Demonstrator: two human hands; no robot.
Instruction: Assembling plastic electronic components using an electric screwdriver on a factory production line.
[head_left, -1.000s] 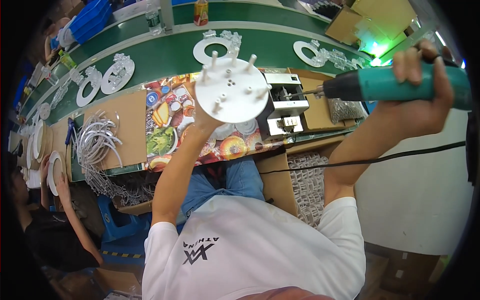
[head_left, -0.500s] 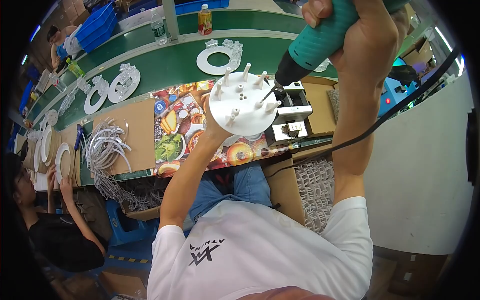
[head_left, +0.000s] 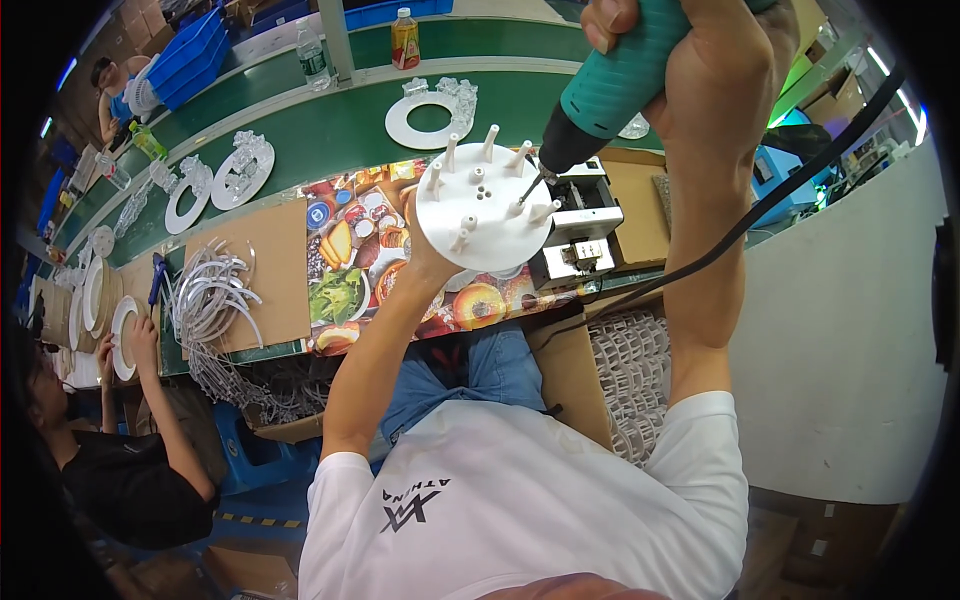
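Raised in my right hand (head_left: 715, 75) is a teal corded electric screwdriver (head_left: 625, 70), its fingers wrapped around the body. The slim bit slants down to a short post near the right side of a round white plastic disc (head_left: 480, 225). Several upright pegs and a cluster of small central holes show on the disc's face. My left hand (head_left: 430, 258) supports the disc from beneath and at its near-left edge; most of its fingers are hidden under it. Just right of the disc stands a black and silver metal device (head_left: 585, 222) on the bench.
White rings with clear plastic bags (head_left: 430, 120) lie on the green bench. Curved pale strips (head_left: 215, 290) rest on cardboard at left. A box of white parts (head_left: 630, 375) stands right of my lap. The black cord (head_left: 720, 255) crosses my right forearm. A co-worker (head_left: 130, 470) handles a ring.
The screwdriver and my right hand have shifted slightly left, with the bit still at the same post. The disc is nearly still. The co-worker's hands have moved a little.
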